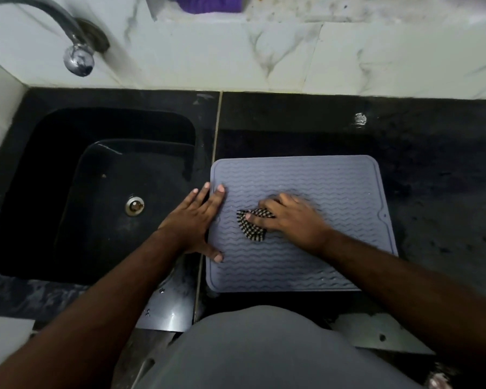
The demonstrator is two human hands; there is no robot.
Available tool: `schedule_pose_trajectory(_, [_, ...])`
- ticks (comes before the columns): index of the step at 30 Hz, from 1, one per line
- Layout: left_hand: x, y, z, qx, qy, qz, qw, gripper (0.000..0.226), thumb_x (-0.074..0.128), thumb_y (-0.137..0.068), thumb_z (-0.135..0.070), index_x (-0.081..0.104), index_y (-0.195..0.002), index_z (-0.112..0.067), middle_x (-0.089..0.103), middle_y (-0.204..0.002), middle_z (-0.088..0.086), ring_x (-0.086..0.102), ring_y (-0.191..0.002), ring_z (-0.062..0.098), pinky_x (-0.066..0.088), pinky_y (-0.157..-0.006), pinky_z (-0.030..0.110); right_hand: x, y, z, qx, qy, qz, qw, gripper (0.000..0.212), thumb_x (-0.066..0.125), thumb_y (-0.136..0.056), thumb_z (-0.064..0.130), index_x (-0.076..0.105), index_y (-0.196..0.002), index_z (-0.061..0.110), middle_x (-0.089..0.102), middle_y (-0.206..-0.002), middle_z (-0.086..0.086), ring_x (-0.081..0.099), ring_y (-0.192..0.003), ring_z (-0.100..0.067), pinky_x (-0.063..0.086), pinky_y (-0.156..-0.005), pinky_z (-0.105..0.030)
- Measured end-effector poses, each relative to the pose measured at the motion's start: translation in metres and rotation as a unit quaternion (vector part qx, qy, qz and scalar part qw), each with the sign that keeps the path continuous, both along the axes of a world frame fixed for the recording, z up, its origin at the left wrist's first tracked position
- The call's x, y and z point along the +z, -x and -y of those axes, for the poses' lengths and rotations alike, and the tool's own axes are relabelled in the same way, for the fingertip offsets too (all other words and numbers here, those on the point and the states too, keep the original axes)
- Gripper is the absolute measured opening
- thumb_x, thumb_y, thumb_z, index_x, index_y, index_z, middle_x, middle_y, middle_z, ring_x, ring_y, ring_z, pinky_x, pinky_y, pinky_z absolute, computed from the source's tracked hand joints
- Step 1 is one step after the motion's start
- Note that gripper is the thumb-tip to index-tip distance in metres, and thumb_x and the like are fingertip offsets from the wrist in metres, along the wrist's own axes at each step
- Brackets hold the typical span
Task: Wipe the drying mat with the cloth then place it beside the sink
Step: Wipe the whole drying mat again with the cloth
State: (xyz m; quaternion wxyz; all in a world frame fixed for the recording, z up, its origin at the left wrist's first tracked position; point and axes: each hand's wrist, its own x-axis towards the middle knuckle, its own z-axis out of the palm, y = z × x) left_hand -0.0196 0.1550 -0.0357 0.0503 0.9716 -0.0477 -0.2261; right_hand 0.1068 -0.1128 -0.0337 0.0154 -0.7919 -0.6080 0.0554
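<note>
The black-and-white checked cloth (253,224) is pressed under the curled right hand (289,217) onto the grey ribbed silicone drying mat (334,192). The mat's edge is pinned by the flat, spread left hand (194,220); strokes are best carried outward from it.

pretty dim kitchen corner tbh. Black speckled stone countertop (404,141) with a thin pale seam, white marble-look tiled wall (236,51) behind it. Curved chrome tap (76,49) sticks out up top left, and some purple fabric thing (208,2) sits on the ledge.
</note>
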Motion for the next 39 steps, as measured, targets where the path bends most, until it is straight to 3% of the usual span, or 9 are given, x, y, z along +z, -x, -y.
schedule_pose_trajectory(4, [0.003,-0.004,0.003,-0.014,-0.061,-0.017,0.998,0.157,0.024,-0.037,-0.110,-0.031,-0.152,-0.020,-0.030,-0.163,0.004,-0.041,-0.142,0.023,-0.025,-0.117,0.039,-0.001,-0.011,0.033,-0.013,-0.001,0.017,1.000,0.063,0.053,-0.098,0.018,0.031,-0.149,0.047,0.051,-0.136,-0.005,0.048,-0.113,-0.030,0.047,-0.086,-0.045])
schedule_pose_trajectory(10, [0.010,-0.007,0.007,0.006,-0.073,-0.052,0.996,0.158,0.035,-0.035,-0.109,-0.042,-0.146,-0.026,-0.037,-0.159,0.000,-0.050,-0.134,0.015,-0.029,-0.114,0.036,0.004,-0.027,0.087,-0.052,0.017,0.012,0.998,0.066,0.050,-0.098,0.022,0.024,-0.149,0.053,0.047,-0.140,-0.003,0.047,-0.117,-0.030,0.045,-0.092,-0.048])
schedule_pose_trajectory(18, [0.018,-0.010,0.012,0.021,-0.080,-0.084,0.993,0.158,0.046,-0.036,-0.105,-0.044,-0.142,-0.030,-0.037,-0.159,-0.003,-0.041,-0.140,0.019,-0.024,-0.117,0.039,0.014,-0.046,0.151,-0.089,0.016,0.032,0.995,0.060,0.057,-0.098,0.016,0.041,-0.146,0.046,0.052,-0.137,-0.005,0.050,-0.113,-0.031,0.046,-0.092,-0.046])
schedule_pose_trajectory(26, [0.021,-0.012,0.017,0.022,-0.083,-0.096,0.992,0.159,0.044,-0.037,-0.107,-0.042,-0.144,-0.027,-0.038,-0.158,-0.001,-0.038,-0.143,0.021,-0.023,-0.117,0.040,0.030,-0.052,0.193,-0.144,0.071,0.067,0.985,0.059,0.056,-0.098,0.019,0.041,-0.147,0.048,0.050,-0.134,-0.002,0.045,-0.101,-0.027,0.043,-0.083,-0.041])
schedule_pose_trajectory(30, [0.021,-0.012,0.018,0.011,-0.093,-0.100,0.991,0.157,0.049,-0.042,-0.103,-0.045,-0.141,-0.025,-0.040,-0.157,0.003,-0.038,-0.143,0.022,-0.024,-0.115,0.040,0.039,-0.052,0.204,-0.162,0.113,0.088,0.976,0.058,0.054,-0.099,0.024,0.036,-0.148,0.048,0.046,-0.131,0.000,0.042,-0.103,-0.025,0.041,-0.085,-0.039])
schedule_pose_trajectory(34, [0.022,-0.014,0.017,0.007,-0.089,-0.104,0.991,0.157,0.042,-0.038,-0.106,-0.049,-0.137,-0.025,-0.045,-0.153,0.002,-0.041,-0.141,0.021,-0.027,-0.112,0.040,0.051,-0.048,0.197,-0.186,0.129,0.122,0.966,0.054,0.059,-0.093,0.025,0.046,-0.143,0.040,0.048,-0.126,-0.003,0.045,-0.107,-0.027,0.042,-0.084,-0.041])
schedule_pose_trajectory(36, [0.022,-0.014,0.018,0.005,-0.085,-0.100,0.991,0.158,0.042,-0.038,-0.106,-0.048,-0.138,-0.024,-0.045,-0.153,0.002,-0.042,-0.141,0.021,-0.028,-0.112,0.039,0.057,-0.039,0.187,-0.244,0.074,0.082,0.964,0.055,0.060,-0.093,0.018,0.046,-0.143,0.036,0.050,-0.125,-0.002,0.047,-0.107,-0.026,0.047,-0.083,-0.041])
schedule_pose_trajectory(38, [0.021,-0.014,0.018,0.002,-0.084,-0.093,0.992,0.157,0.045,-0.042,-0.104,-0.046,-0.140,-0.023,-0.044,-0.154,0.003,-0.042,-0.140,0.021,-0.028,-0.112,0.039,0.062,-0.027,0.168,-0.311,-0.062,-0.069,0.946,0.047,0.058,-0.095,0.015,0.049,-0.140,0.028,0.057,-0.121,-0.001,0.055,-0.104,-0.023,0.053,-0.083,-0.042])
schedule_pose_trajectory(39, [0.021,-0.013,0.018,0.000,-0.084,-0.090,0.992,0.156,0.046,-0.042,-0.104,-0.045,-0.141,-0.023,-0.043,-0.154,0.003,-0.041,-0.141,0.021,-0.028,-0.113,0.039,0.065,-0.021,0.154,-0.337,-0.124,-0.182,0.916,0.039,0.057,-0.098,0.018,0.052,-0.136,0.023,0.061,-0.118,-0.001,0.059,-0.103,-0.022,0.054,-0.085,-0.044])
